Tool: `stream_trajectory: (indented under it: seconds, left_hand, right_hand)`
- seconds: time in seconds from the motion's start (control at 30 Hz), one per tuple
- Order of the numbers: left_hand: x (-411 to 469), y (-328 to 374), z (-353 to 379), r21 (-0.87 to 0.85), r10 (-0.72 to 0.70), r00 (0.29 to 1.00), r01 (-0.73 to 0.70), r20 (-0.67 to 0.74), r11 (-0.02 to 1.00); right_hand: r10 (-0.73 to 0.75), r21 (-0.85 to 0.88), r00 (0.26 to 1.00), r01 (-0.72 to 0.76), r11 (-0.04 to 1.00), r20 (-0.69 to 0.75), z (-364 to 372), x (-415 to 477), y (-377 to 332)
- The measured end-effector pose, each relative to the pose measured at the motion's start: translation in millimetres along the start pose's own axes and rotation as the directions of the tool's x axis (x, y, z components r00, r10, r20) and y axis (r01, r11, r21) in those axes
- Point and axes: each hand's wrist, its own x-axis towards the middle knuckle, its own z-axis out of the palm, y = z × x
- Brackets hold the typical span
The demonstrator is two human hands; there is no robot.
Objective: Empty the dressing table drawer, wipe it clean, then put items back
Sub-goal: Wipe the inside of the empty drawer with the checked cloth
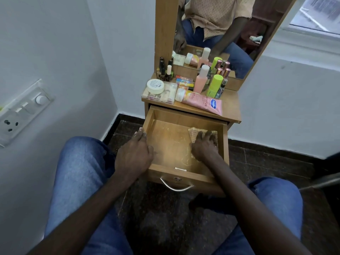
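Nearest are the person's knees in blue jeans, one on each side, with both bare forearms reaching forward between them. Just beyond, the wooden drawer stands pulled out of the dressing table, its front carrying a curved metal handle and a small lock above it. Inside, a small white strip lies against the front wall; otherwise the floor of the drawer shows only pale smears.

The left hand holds the drawer's left wall, fingers together over the outer side and thumb on the inner side. The right hand lies inside at the right rear, its fingers spread and pressing down on a checked beige cloth, which sits against the right wall.

On the worktop behind the drawer lie a pink Vaseline tube on its side and a clear plastic box with a white jar on top. Farther back stand a pink bottle, a green bottle and several nail polish bottles. The mirror rises behind them. A switch panel is on the left wall.
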Motion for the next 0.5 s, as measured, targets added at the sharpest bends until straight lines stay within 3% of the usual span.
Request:
stream_trajectory:
  seconds: [0.1, 0.23, 0.4, 0.5]
  left_hand:
    - [0.4, 0.2, 0.0, -0.007, -0.005, 1.0, 0.004, -0.012, 1.0]
    - [1.0, 2.8, -0.9, -0.009, -0.008, 1.0, 0.008, -0.022, 1.0]
    - [0.2, 1.2, 1.4, -0.003, -0.003, 1.0, 0.003, -0.024, 1.0]
    - [1.9, 2.6, -0.2, -0.013, -0.012, 1.0, 0.011, -0.029, 1.0]
  right_hand:
    - [-0.053, 0.009, 0.998, 0.054, 0.999, -0.04, -0.8, 0.0, 6.1]
    - [0.005, -0.039, 0.998, -0.003, 0.999, 0.058, 4.7, -5.6, -5.8]
    - [-0.035, 0.014, 0.999, 0.035, 0.999, 0.017, -5.7, -0.6, -2.5]
    - [0.012, 0.041, 1.0, -0.013, 0.999, 0.021, -9.9, -2.3, -2.4]
